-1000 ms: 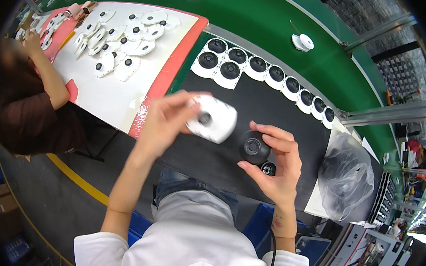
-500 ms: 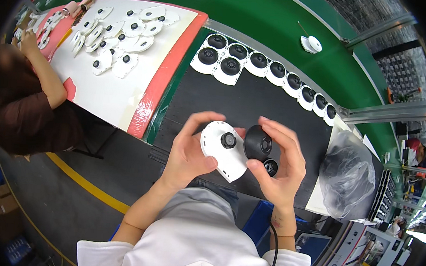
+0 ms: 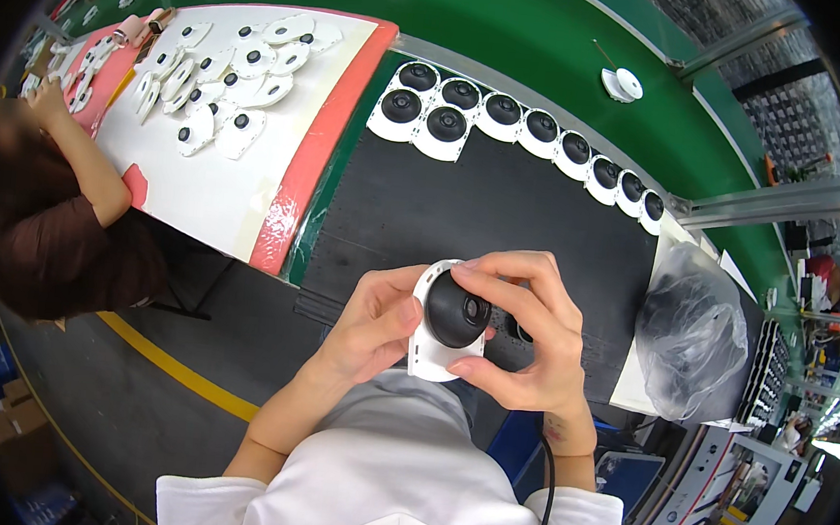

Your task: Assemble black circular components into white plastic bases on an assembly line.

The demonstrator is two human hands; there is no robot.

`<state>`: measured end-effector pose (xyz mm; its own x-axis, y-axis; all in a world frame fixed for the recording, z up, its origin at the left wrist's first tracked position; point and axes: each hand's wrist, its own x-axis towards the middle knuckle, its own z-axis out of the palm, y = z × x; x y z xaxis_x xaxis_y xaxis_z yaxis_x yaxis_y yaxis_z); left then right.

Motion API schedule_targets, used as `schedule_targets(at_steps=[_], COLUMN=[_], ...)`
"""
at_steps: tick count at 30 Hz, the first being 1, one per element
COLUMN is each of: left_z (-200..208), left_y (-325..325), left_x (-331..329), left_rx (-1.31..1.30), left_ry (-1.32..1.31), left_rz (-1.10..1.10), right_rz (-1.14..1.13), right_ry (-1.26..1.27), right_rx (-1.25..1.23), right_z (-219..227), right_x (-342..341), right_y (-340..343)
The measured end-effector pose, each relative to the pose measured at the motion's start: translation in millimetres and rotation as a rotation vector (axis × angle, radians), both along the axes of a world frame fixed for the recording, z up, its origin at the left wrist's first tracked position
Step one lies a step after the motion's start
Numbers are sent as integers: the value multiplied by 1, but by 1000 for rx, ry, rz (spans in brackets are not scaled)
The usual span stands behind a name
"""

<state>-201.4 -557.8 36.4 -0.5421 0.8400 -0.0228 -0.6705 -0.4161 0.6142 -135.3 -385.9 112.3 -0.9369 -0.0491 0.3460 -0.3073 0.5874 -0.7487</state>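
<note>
My left hand grips the edge of a white housing plate, tilted up above the near edge of the black mat. A black dome cover sits over the middle of that plate, hiding its small black lens. My right hand is closed round the dome, fingers at its upper edge and thumb by the plate's lower edge. Another small black round part shows partly behind my right fingers. Farther back, several white plates with black domes stand in a row along the mat's far edge.
To the left, a white table with pink edging holds many white plates with small lenses. A co-worker's arm reaches over it. A clear plastic bag lies right of the mat. Beyond runs a green conveyor with white parts.
The dome has moved left from beside the plate onto its front, covering the lens. My right hand has come left with it, and the plate has turned more upright.
</note>
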Motion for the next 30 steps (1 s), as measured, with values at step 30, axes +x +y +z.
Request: schedule_targets(at_steps=[30], left_z=[1], left_y=[-8], left_x=[0], left_rx=[-83], left_ry=[-49], left_rz=[-55], right_rz=[-22], right_ry=[17], right_rx=[185], right_z=[14], right_x=[-8], right_y=[8])
